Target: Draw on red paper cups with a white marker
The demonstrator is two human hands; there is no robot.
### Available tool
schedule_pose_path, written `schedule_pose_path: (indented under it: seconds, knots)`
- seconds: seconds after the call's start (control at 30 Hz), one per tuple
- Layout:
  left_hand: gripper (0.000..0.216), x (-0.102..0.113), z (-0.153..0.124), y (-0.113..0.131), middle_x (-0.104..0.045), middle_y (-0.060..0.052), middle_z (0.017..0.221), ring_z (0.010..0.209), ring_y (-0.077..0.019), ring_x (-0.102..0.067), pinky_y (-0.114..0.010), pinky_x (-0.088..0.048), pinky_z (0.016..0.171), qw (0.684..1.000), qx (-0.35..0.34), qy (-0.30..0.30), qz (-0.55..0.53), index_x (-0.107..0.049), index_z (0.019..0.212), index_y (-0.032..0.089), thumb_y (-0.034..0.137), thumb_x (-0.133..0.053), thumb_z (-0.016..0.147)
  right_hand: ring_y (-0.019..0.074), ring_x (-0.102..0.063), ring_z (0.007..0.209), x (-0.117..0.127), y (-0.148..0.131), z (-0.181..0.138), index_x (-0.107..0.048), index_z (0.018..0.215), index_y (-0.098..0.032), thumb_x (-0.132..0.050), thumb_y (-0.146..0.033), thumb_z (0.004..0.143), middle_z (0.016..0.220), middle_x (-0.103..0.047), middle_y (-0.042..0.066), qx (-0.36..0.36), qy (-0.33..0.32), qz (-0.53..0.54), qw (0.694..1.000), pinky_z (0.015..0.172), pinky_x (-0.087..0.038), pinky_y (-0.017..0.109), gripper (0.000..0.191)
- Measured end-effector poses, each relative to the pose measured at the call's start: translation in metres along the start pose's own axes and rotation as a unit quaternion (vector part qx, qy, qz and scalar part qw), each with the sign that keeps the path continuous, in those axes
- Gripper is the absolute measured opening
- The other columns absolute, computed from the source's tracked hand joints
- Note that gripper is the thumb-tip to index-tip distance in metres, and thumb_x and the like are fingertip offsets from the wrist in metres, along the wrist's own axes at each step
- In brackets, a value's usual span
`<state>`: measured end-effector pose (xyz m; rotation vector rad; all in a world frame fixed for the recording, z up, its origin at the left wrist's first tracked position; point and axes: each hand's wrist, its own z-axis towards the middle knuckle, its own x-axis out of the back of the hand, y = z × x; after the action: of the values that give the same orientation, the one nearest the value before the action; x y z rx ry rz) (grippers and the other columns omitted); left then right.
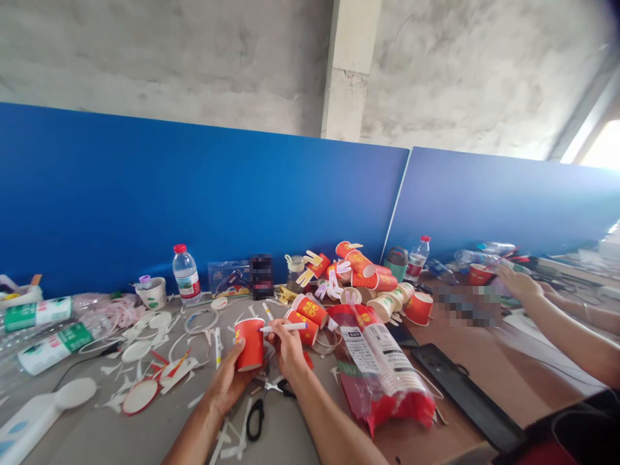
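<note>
Grips a red paper cup (pixel 250 344) in the left hand (pixel 227 381), just below the middle of the frame, fingers clamped around its side, mouth of the cup up. Pinches a white pen (pixel 283 327) in the right hand (pixel 287 345), fingers together on the barrel, pen lying level, tip against the upper side of the cup. Below both hands, at the lower centre, black-handled scissors (pixel 256 418) flat on the grey worktop (pixel 97 439), among white paper scraps (pixel 145 361). Just right of the right hand, a plastic sleeve of stacked cups (pixel 382 374) on its side. Behind it, toward the middle right, a heap of red cups (pixel 358 271) against the blue partition (pixel 194 194). Left of centre, 1 water bottle (pixel 186 274) upright near the partition. At the right edge, another person's hand (pixel 516 281) stretched over the worktop, well apart from the cup.
</note>
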<state>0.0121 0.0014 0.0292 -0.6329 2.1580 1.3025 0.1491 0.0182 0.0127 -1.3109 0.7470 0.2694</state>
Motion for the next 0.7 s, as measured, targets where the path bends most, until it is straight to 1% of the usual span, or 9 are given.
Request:
schedule_pose_path:
  seconds: [0.07, 0.2, 0.27, 0.4, 0.57, 0.7]
  knots:
    - [0.055, 0.0003, 0.0012, -0.0002, -0.091, -0.014, 0.106, 0.081, -0.0306, -0.090, -0.050, -0.079, 0.088, 1.000, 0.000, -0.001, -0.004, -0.065, 0.163, 0.012, 0.013, -0.064, 0.109, 0.0179, -0.050, 0.057, 0.0001, 0.0001, 0.0008, -0.070, 0.065, -0.028, -0.103, -0.053, 0.063, 0.058, -0.062, -0.002, 0.000, 0.003, 0.002, 1.000, 0.060, -0.044, 0.034, 0.041]
    - [0.054, -0.0002, 0.0013, -0.0003, -0.090, -0.014, 0.098, 0.084, -0.0343, -0.091, -0.052, -0.079, 0.087, 1.000, -0.004, 0.007, -0.003, -0.065, 0.162, 0.009, 0.017, -0.064, 0.109, 0.0175, -0.051, 0.056, 0.0007, 0.0003, 0.0015, -0.073, 0.065, -0.027, -0.104, -0.052, 0.062, 0.056, -0.061, -0.002, -0.002, 0.009, 0.003, 1.000, 0.060, -0.044, 0.034, 0.040]
    - [0.054, -0.0004, 0.0003, 0.0002, -0.090, -0.014, 0.096, 0.082, -0.0341, -0.091, -0.051, -0.078, 0.087, 1.000, -0.007, 0.004, 0.000, -0.064, 0.163, 0.007, 0.018, -0.063, 0.110, 0.0176, -0.052, 0.056, 0.0012, 0.0002, 0.0017, -0.073, 0.065, -0.027, -0.105, -0.052, 0.061, 0.056, -0.062, -0.002, -0.002, 0.013, 0.003, 1.000, 0.060, -0.044, 0.034, 0.040]
    - [0.054, 0.0010, -0.0006, 0.0014, -0.090, -0.014, 0.094, 0.074, -0.0303, -0.088, -0.048, -0.078, 0.084, 1.000, 0.006, -0.011, 0.007, -0.063, 0.164, 0.007, 0.019, -0.061, 0.112, 0.0181, -0.051, 0.055, 0.0022, -0.0009, 0.0017, -0.073, 0.066, -0.028, -0.105, -0.052, 0.062, 0.056, -0.063, -0.002, 0.002, 0.022, 0.004, 1.000, 0.059, -0.044, 0.034, 0.040]
    - [0.055, 0.0025, 0.0001, 0.0017, -0.091, -0.014, 0.099, 0.075, -0.0306, -0.089, -0.048, -0.078, 0.084, 1.000, 0.026, -0.010, 0.001, -0.061, 0.166, 0.011, 0.025, -0.064, 0.113, 0.0185, -0.052, 0.056, 0.0020, -0.0028, 0.0004, -0.070, 0.066, -0.029, -0.106, -0.055, 0.063, 0.057, -0.061, -0.003, 0.006, 0.016, 0.007, 1.000, 0.060, -0.046, 0.033, 0.045]
    - [0.052, 0.0011, -0.0008, -0.0001, -0.091, -0.013, 0.095, 0.078, -0.0311, -0.090, -0.045, -0.078, 0.082, 1.000, 0.008, 0.004, 0.012, -0.063, 0.161, 0.009, 0.014, -0.068, 0.110, 0.0167, -0.053, 0.056, 0.0013, -0.0019, -0.0007, -0.070, 0.067, -0.027, -0.107, -0.055, 0.063, 0.056, -0.061, -0.003, 0.001, 0.007, 0.005, 1.000, 0.060, -0.046, 0.031, 0.047]
